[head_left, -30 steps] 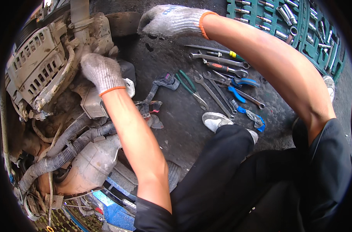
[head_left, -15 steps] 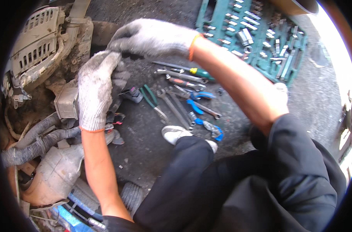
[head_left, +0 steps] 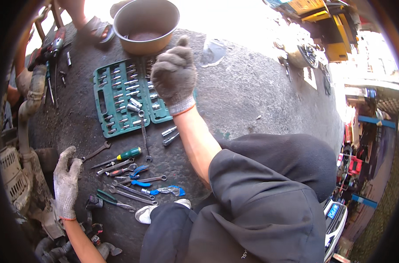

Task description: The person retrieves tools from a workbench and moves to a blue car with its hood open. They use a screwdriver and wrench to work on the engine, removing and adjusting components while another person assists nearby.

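My left hand (head_left: 66, 188), in a dirty white knit glove, is raised beside a grimy engine assembly (head_left: 27, 166), fingers apart. Close to its fingertips is the end of a dark open-ended wrench (head_left: 96, 151). My right hand (head_left: 175, 76), gloved in grey with an orange cuff, is curled into a fist, its thumb pointing up. Whatever it may hold is hidden. Behind that hand lies an open green socket-set case (head_left: 103, 98) with rows of sockets and bits. A combination wrench (head_left: 144, 136) lies against the case's near edge.
On the dark ground lie a green-handled screwdriver (head_left: 130, 153), blue-handled pliers (head_left: 140, 183), green-handled pliers (head_left: 116, 202) and several wrenches. A large round basin (head_left: 146, 46) stands beyond the case. Another person's sandalled foot (head_left: 98, 31) and a red power tool (head_left: 57, 41) are at far left.
The view has swung to the right. My hands, close together at the engine before, are now far apart; the right has moved over the socket case and curled into a fist.
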`<state>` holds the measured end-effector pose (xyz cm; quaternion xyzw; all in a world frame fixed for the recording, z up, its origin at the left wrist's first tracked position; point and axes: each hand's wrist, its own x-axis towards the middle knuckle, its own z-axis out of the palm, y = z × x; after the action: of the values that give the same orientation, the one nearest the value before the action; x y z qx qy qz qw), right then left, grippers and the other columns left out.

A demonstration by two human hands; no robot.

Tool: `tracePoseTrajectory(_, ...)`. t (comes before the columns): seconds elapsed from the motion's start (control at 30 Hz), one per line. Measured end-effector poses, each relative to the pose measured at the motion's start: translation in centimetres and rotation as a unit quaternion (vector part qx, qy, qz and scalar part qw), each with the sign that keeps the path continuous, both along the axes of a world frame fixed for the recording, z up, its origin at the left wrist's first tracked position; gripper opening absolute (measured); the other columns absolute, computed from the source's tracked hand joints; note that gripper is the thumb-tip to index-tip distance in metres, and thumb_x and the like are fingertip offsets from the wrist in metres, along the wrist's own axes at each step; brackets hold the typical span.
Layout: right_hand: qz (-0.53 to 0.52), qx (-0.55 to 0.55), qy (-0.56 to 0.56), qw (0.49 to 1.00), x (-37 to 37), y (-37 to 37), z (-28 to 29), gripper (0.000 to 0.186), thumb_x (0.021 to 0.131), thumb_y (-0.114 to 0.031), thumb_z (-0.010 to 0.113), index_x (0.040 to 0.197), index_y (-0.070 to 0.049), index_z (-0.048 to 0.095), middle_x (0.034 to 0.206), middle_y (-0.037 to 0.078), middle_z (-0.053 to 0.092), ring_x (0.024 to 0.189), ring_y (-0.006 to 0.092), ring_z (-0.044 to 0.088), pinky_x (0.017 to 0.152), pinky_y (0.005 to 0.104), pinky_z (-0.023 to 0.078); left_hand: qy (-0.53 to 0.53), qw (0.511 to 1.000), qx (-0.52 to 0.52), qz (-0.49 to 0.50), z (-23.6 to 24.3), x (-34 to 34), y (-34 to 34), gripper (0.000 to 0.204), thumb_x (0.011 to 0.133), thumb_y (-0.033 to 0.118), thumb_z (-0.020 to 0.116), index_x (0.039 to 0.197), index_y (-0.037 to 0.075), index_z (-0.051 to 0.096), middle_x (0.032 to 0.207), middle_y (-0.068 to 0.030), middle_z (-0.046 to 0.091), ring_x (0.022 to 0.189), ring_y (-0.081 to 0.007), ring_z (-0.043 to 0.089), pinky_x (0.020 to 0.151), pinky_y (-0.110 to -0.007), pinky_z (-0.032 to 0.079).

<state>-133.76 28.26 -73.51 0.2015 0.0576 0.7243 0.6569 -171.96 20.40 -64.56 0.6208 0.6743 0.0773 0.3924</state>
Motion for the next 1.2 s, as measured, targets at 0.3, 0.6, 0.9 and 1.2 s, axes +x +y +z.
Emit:
tracePoseTrajectory(0.3, 0.147, -0.247, -0.204, 0.936, -8.5, -5.7, -6.6, 0.024, 0.108, -0.038, 0.06, 0.118, -0.019, 0.07, 0.081, -0.006, 0.063, 0.066, 0.0116, 0.054, 0.059, 0.032, 0.044, 0.025, 0.993, 0.014, -0.117, -2.0, 3.4, 0.1, 0.035, 0.1, 0.012, 0.065, 0.134, 0.003, 0.067, 0.104, -0.0162, 0.073, 0.095, -0.0256, 0.069, 0.092, -0.039, 0.054)
tracePoseTrajectory(0.6, 0.255, -0.137, -0.622, 0.727, -15.8, -6.3, -2.3, 0.037, 0.104, -0.041, 0.065, 0.125, -0.012, 0.073, 0.094, 0.004, 0.072, 0.075, 0.0124, 0.064, 0.066, 0.0286, 0.053, 0.057, 0.987, -0.065, -0.136, -3.3, -0.3, -7.9, 0.026, 0.098, 0.028, 0.068, 0.114, 0.01, 0.075, 0.107, -0.0178, 0.074, 0.103, -0.0385, 0.072, 0.09, -0.046, 0.056)
tracePoseTrajectory(0.9, 0.326, 0.02, -0.698, 0.638, -23.7, -9.1, -2.9, 0.033, 0.11, -0.026, 0.063, 0.132, -0.003, 0.071, 0.094, 0.0, 0.07, 0.074, 0.0057, 0.058, 0.064, 0.0229, 0.047, -0.06, 0.963, 0.144, 0.219, 2.3, -5.4, -11.3, 0.021, 0.107, 0.012, 0.059, 0.124, 0.003, 0.069, 0.111, -0.008, 0.073, 0.096, -0.0219, 0.073, 0.089, -0.036, 0.059)
tracePoseTrajectory(1.2, 0.259, 0.173, -0.848, 0.428, -21.2, -11.3, -6.7, 0.04, 0.1, -0.035, 0.063, 0.12, -0.002, 0.074, 0.106, 0.02, 0.078, 0.1, 0.035, 0.076, 0.091, 0.0419, 0.057, -0.304, 0.727, 0.312, 0.53, 7.2, -8.6, -8.4, 0.04, 0.106, 0.011, 0.057, 0.146, 0.011, 0.051, 0.13, -0.016, 0.068, 0.113, -0.0323, 0.07, 0.1, -0.046, 0.057)
